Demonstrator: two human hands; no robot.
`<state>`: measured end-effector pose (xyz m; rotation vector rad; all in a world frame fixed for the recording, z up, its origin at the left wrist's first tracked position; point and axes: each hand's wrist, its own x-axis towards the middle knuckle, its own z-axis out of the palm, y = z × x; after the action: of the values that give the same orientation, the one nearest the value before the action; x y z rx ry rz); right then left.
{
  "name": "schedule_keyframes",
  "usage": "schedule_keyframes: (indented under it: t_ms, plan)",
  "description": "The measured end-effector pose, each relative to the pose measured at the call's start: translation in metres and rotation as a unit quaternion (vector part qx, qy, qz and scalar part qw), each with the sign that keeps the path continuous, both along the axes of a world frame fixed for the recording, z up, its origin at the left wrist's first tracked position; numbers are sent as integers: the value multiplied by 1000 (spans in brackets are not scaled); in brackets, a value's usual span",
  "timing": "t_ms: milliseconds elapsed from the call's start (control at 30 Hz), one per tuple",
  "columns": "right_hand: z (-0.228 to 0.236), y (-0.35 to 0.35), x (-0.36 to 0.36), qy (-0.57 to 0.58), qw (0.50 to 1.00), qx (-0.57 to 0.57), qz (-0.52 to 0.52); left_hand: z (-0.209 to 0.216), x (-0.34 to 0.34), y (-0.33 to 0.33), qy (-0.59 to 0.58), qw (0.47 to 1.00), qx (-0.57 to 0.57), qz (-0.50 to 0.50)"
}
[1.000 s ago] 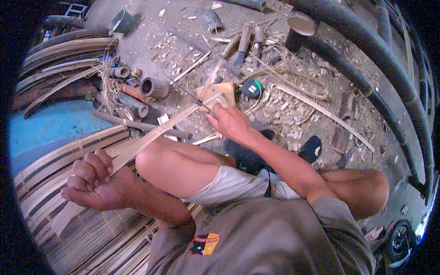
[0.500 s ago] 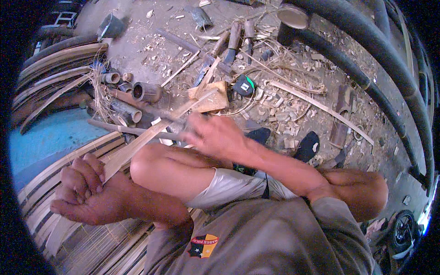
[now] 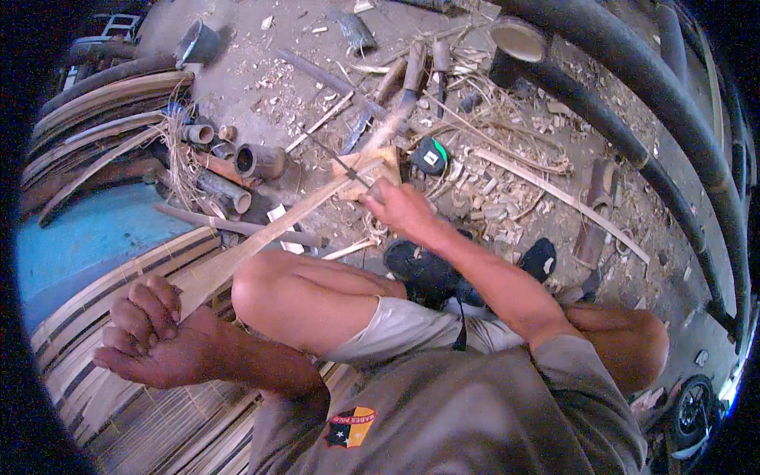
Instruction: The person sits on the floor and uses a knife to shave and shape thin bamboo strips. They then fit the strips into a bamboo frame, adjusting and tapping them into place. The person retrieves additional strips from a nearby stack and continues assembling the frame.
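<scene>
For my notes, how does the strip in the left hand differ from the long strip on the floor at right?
The left hand grips the held strip; the floor strip lies untouched. The held strip rises toward the picture's right; the floor strip slopes down that way. The held strip looks wider than the floor strip. Both are long and pale.

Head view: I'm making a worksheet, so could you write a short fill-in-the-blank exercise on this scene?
The left hand grips a bamboo strip; the knife is in the ____ hand.
In the picture, the wooden block lies on the tape measure's ____ side.
The tape measure is black and ____.
Missing words: right; left; green.
</scene>
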<state>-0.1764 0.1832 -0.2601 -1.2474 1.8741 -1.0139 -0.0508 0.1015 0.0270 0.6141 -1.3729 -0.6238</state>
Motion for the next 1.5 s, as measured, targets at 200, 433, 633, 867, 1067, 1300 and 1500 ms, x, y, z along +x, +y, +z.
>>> schedule_keyframes:
  t_ms: [200,433,633,867,1067,1300,1500]
  plan:
    - [60,3,12,-7,997,-5,71,-2,-14,7,67,986,13,150]
    - [-23,-15,-8,-1,999,3,-32,-3,-2,-12,94,989,26,107]
    - [9,-6,-8,-6,999,-20,49,-1,-10,-7,93,983,16,155]
    - [19,-18,8,-5,1000,9,28,-9,12,-22,37,995,-14,95]
    - [-55,-15,-22,-22,999,30,-37,-2,11,-23,28,999,5,45]
    - [41,-19,8,11,995,-47,90,-7,9,-25,54,991,8,118]
    - [-76,-19,-28,-10,997,67,36,-3,0,-31,88,985,20,149]
